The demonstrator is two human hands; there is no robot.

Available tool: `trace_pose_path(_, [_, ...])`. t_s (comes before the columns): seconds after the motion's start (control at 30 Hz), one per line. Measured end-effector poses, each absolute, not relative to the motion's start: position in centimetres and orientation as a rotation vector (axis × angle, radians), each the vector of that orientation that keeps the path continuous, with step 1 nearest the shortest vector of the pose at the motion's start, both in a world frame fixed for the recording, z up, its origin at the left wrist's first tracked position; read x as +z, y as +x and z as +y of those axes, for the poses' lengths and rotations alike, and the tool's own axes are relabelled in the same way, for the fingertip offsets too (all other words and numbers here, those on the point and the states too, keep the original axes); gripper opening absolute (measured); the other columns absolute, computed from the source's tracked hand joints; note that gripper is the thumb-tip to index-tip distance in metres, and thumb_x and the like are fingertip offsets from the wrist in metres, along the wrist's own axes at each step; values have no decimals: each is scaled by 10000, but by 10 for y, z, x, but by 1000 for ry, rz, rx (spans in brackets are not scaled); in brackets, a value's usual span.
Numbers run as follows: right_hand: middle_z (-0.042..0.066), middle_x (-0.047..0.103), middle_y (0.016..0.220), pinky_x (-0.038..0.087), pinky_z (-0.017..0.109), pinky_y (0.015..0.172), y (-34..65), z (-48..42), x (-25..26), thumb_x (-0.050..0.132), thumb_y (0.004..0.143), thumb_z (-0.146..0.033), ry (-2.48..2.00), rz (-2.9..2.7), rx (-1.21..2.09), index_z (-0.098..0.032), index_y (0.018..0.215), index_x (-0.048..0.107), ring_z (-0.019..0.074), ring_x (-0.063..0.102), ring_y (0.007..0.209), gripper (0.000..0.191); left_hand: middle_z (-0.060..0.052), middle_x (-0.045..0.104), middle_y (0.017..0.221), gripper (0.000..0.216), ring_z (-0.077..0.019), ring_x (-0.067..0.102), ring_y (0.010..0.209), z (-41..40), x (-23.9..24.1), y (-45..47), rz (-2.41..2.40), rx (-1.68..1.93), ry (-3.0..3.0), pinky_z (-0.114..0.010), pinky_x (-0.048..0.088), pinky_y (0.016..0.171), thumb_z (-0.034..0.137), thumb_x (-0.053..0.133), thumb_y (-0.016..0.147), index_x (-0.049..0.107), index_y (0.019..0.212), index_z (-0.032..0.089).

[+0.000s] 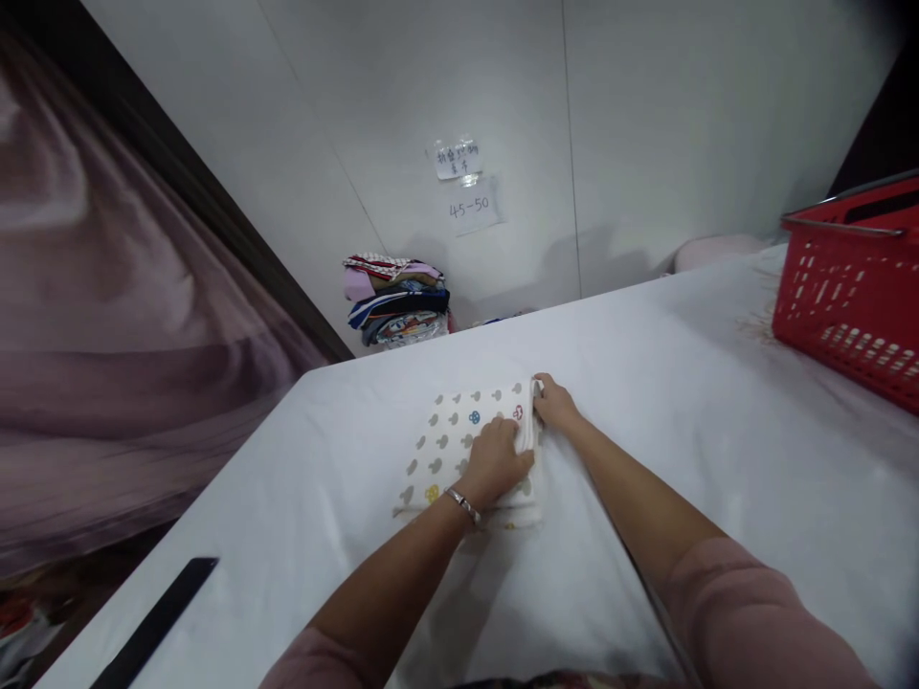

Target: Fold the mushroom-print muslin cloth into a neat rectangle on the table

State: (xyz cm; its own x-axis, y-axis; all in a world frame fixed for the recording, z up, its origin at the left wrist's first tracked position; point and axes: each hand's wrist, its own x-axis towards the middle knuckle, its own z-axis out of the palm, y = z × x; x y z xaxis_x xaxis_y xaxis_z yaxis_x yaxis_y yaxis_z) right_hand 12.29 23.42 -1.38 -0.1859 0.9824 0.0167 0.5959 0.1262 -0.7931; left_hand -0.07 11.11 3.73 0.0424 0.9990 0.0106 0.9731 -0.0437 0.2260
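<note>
The white table is filling most of the view, with a red basket sitting at its right edge and a stack of folded clothes lying by the wall at the far side. Near the middle of the table the patterned cloth is lying folded into a flat rectangle. The left hand is pressing down on its right half, fingers spread flat, while the right hand is pinching the far right corner (the layers seem to be meeting there). Doing this well, I judge, is depending on the flat hand anchoring the layers while the pinching fingers are tugging the corner square, so the edges are lining up without wrinkles.
</note>
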Motion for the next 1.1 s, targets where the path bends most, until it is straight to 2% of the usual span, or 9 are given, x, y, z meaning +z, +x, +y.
trace_pose_path(0.33, [-6,634,673,434,243,564,128,231,-4,611,717,-230,-1456,-1809,1134,-150,1346,369,148,580,570,679,-91,575,1116,353,-238,519,1047,114,41,-3,2013,285,2124,-338,397,908,239,549,722,550,1072,192])
trace_pose_path(0.47, [-31,628,624,432,234,512,131,222,3,631,699,-211,-1391,-1815,1255,-177,1320,403,126,549,473,663,-70,593,1111,362,-220,523,1059,114,40,-7,1973,345,2086,-318,391,931,208,548,716,560,1078,199])
trace_pose_path(0.6, [-64,593,561,433,230,495,133,208,7,631,692,-201,-1334,-1801,1339,-197,1346,349,129,545,453,713,-62,603,1108,365,-212,540,1042,116,39,-10,1945,390,2030,-314,397,933,190,555,708,574,1072,200])
trace_pose_path(0.8, [-92,562,528,410,219,479,131,186,8,662,683,-298,-1297,-1825,1262,-238,1356,312,125,529,444,761,-65,625,1090,375,-209,565,1006,115,44,-11,1935,456,1946,-299,411,905,182,560,694,594,1067,186])
trace_pose_path(0.97, [-48,589,562,429,240,477,132,182,0,586,697,-182,-1390,-1644,1325,-167,1460,152,150,559,471,878,-48,647,1073,345,-202,583,967,115,46,-13,1932,514,1866,-285,424,856,175,543,698,617,1034,198])
trace_pose_path(1.1, [-31,587,580,426,251,456,131,180,-8,541,690,-153,-1389,-1619,1325,-169,1464,154,161,559,466,865,-27,674,1014,300,-192,597,920,117,45,-16,1909,540,1805,-267,432,796,175,532,700,641,978,205])
